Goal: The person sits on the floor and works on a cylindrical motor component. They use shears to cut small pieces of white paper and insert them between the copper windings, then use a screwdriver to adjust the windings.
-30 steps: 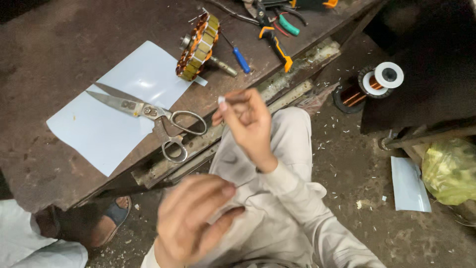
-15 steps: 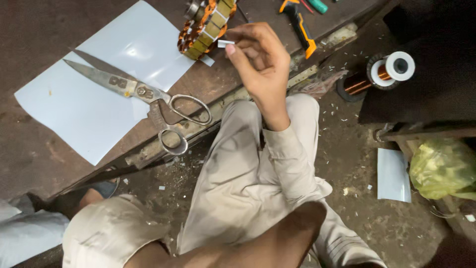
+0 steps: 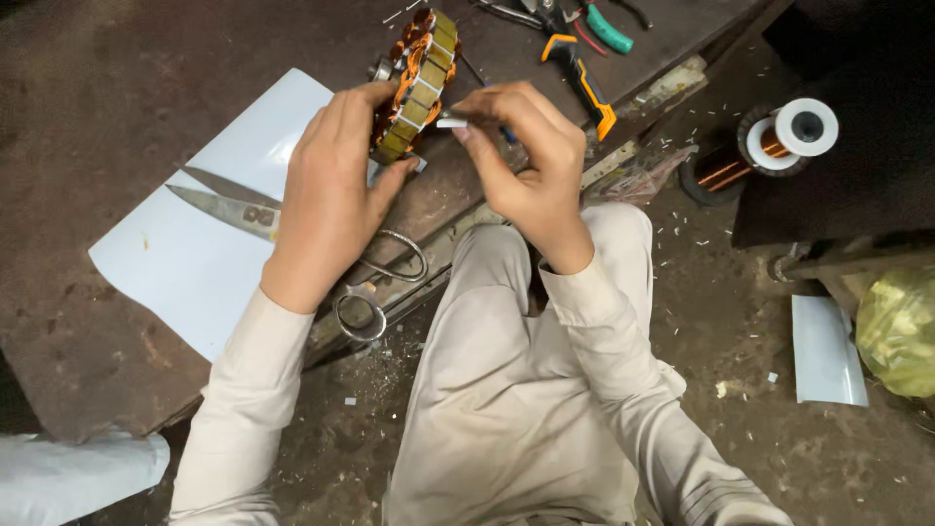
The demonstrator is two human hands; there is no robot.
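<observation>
My left hand (image 3: 331, 195) grips a round motor stator (image 3: 417, 83) with copper windings and a yellow-green laminated rim, holding it on edge over the dark workbench (image 3: 107, 78). My right hand (image 3: 526, 161) pinches a small white strip of insulating paper (image 3: 451, 123) right at the stator's rim. Under my left wrist lie large metal scissors (image 3: 243, 209) on a sheet of white paper (image 3: 195, 263).
Pliers with orange and black handles (image 3: 584, 83) and a green-handled tool (image 3: 609, 29) lie at the bench's far edge. A spool of copper wire (image 3: 769, 146) stands on the floor to the right, near a white sheet (image 3: 826, 351) and a yellow-green bag (image 3: 901, 326). My knees fill the foreground.
My left hand has come up from my lap and taken hold of the stator. My right hand has carried the white strip up to the stator's rim.
</observation>
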